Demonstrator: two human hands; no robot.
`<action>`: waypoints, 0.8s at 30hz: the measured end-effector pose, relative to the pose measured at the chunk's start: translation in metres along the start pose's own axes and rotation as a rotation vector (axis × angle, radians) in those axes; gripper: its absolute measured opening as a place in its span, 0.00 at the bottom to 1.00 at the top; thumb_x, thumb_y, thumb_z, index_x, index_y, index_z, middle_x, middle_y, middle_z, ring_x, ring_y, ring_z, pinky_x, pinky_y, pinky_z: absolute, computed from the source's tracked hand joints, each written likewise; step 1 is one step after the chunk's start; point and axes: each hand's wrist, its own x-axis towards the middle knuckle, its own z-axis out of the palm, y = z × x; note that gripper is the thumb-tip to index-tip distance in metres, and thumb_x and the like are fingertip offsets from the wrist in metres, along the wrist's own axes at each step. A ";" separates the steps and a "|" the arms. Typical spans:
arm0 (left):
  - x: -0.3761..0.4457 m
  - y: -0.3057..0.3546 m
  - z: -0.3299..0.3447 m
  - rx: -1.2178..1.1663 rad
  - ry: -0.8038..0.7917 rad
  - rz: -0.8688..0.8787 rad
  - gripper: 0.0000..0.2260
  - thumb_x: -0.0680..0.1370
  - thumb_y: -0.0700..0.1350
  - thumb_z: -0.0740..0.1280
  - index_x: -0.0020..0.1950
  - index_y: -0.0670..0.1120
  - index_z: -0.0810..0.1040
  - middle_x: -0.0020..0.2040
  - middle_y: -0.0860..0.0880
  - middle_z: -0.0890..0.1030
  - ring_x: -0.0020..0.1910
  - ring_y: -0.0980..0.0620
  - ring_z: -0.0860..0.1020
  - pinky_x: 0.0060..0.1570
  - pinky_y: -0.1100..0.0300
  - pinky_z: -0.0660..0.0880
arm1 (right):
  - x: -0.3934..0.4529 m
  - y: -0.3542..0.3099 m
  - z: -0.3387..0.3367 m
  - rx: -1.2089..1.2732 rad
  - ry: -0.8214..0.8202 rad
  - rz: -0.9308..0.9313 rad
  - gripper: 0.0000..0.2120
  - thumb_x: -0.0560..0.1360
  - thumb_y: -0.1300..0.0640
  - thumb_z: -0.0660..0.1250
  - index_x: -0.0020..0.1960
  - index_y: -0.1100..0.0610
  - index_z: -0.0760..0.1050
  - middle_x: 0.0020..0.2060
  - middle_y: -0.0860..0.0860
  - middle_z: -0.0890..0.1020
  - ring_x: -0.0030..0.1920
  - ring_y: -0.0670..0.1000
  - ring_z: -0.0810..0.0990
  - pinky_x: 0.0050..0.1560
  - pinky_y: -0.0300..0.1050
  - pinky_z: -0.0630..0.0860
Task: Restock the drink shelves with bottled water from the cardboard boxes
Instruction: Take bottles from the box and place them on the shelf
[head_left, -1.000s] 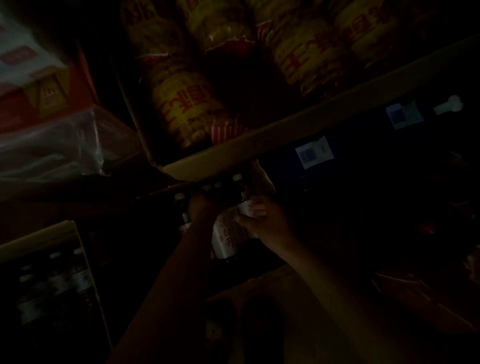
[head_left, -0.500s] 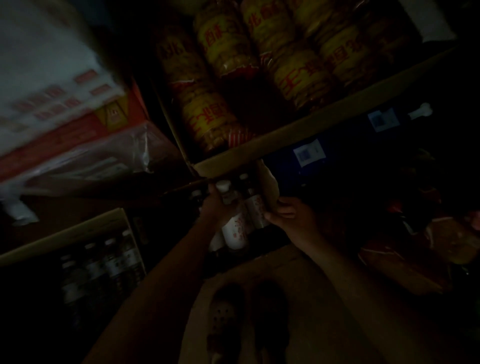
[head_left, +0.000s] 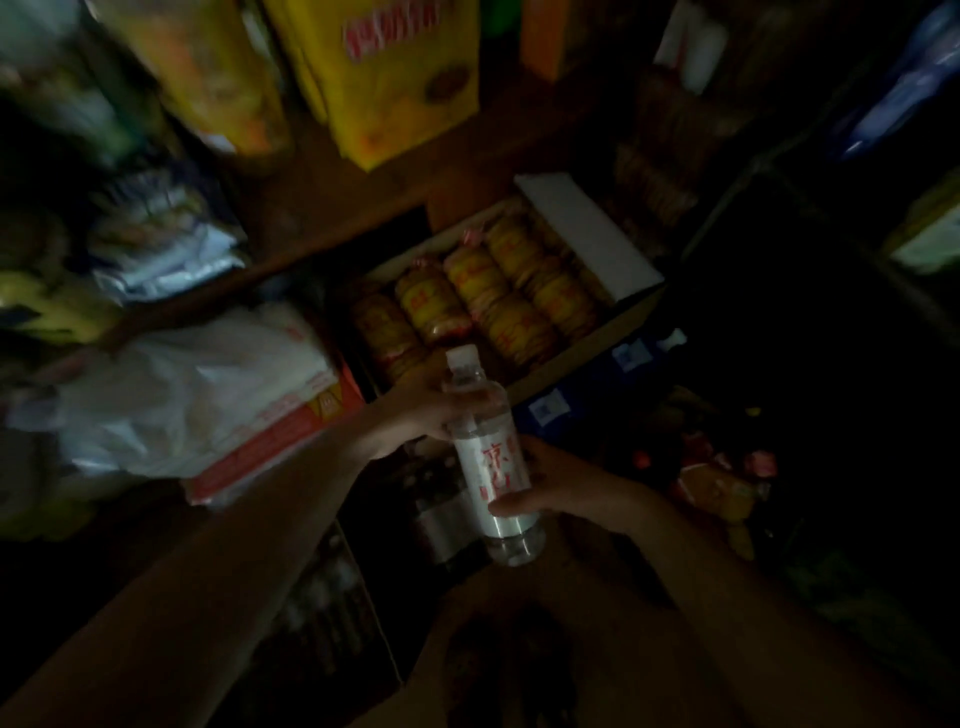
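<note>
Bottle (head_left: 488, 457) is held at frame centre, long axis near upright, cap tilted up-left. Its neck is gripped by left hand (head_left: 421, 410); its lower body is wrapped by right hand (head_left: 561, 488). Shelf space is not clearly seen.

Blurred red characters on the water bottle (head_left: 492, 467) label — none clearly legible, nor elsewhere.
</note>
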 end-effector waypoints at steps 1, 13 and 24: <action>-0.011 0.033 -0.003 0.010 -0.006 0.032 0.12 0.72 0.48 0.71 0.54 0.50 0.78 0.48 0.52 0.84 0.48 0.54 0.83 0.42 0.60 0.80 | -0.022 -0.018 -0.001 -0.002 -0.005 0.002 0.24 0.71 0.64 0.73 0.60 0.45 0.70 0.55 0.43 0.79 0.52 0.40 0.79 0.49 0.36 0.79; -0.125 0.345 0.064 -0.068 0.094 0.428 0.16 0.64 0.53 0.75 0.48 0.49 0.82 0.45 0.50 0.85 0.45 0.50 0.83 0.41 0.58 0.77 | -0.257 -0.196 -0.023 0.106 0.547 -0.405 0.24 0.61 0.57 0.81 0.54 0.46 0.79 0.50 0.45 0.85 0.52 0.47 0.83 0.51 0.46 0.80; -0.200 0.485 0.194 0.077 -0.184 0.777 0.17 0.69 0.43 0.76 0.55 0.54 0.80 0.50 0.54 0.84 0.47 0.57 0.82 0.42 0.62 0.77 | -0.448 -0.224 -0.048 0.082 1.078 -0.587 0.23 0.63 0.55 0.80 0.56 0.54 0.80 0.47 0.48 0.85 0.46 0.48 0.84 0.45 0.44 0.81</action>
